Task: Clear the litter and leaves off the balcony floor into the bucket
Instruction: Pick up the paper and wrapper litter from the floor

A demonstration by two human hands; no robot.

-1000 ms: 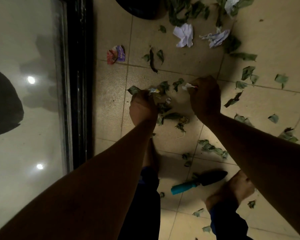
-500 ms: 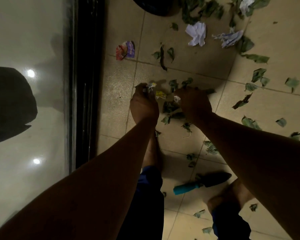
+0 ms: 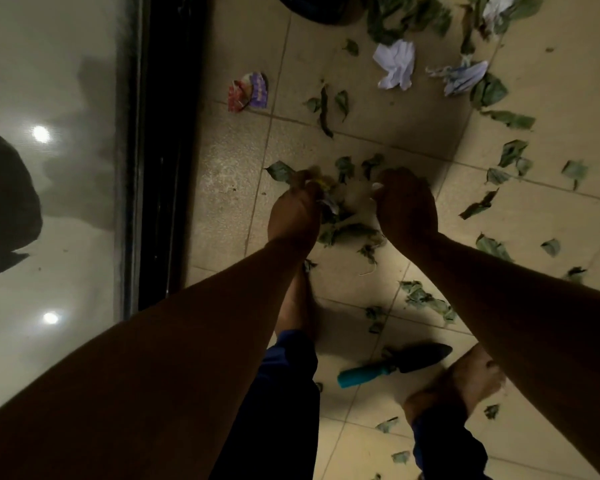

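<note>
Both hands gather a clump of leaves and litter off the tiled balcony floor.

The clump of leaves and scraps (image 3: 343, 216) lies on the floor (image 3: 413, 133) near its left edge, between the two hands; the left hand (image 3: 293, 216) has its fingers curled around a bunch of leaves and coloured scraps, and the right hand (image 3: 407, 206) pinches a pale scrap at the clump's right side. More leaves (image 3: 510, 152) are scattered toward the floor's right edge and far edge, with two crumpled white papers (image 3: 395, 64) and a red-and-purple wrapper (image 3: 248, 91) further out. A dark rounded rim, perhaps the bucket (image 3: 312, 8), shows at the far edge. A trowel with a teal handle (image 3: 392, 367) lies between the bare feet (image 3: 465, 382). A black door frame (image 3: 167, 150) and glass (image 3: 49, 168) run along the left edge.
</note>
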